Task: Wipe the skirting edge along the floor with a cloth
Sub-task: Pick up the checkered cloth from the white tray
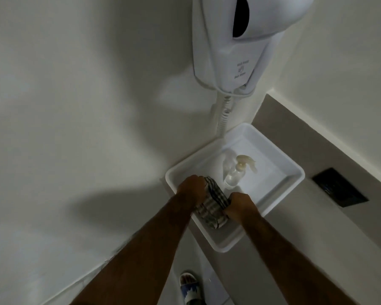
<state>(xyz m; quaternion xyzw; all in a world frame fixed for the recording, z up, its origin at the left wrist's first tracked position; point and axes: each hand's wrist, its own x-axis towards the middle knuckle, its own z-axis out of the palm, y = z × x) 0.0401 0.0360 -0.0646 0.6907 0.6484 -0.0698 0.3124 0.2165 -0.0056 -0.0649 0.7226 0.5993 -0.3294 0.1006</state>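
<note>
A striped grey-and-white cloth (211, 205) lies bunched in the near left corner of a white plastic tray (282, 190). My left hand (190, 187) grips its far end and my right hand (240, 203) grips its near right side, so both hands are shut on it. Part of the cloth hangs over the tray's floor between my fists. The wall's bottom edge (92, 269) runs along the floor at lower left.
A clear pump bottle (233, 175) lies in the tray beside the cloth. A white wall-mounted hair dryer (235, 47) with a coiled cord (223, 115) hangs above. A dark panel (339, 187) sits in the grey counter at right. My sandalled foot (191, 287) stands on the floor below.
</note>
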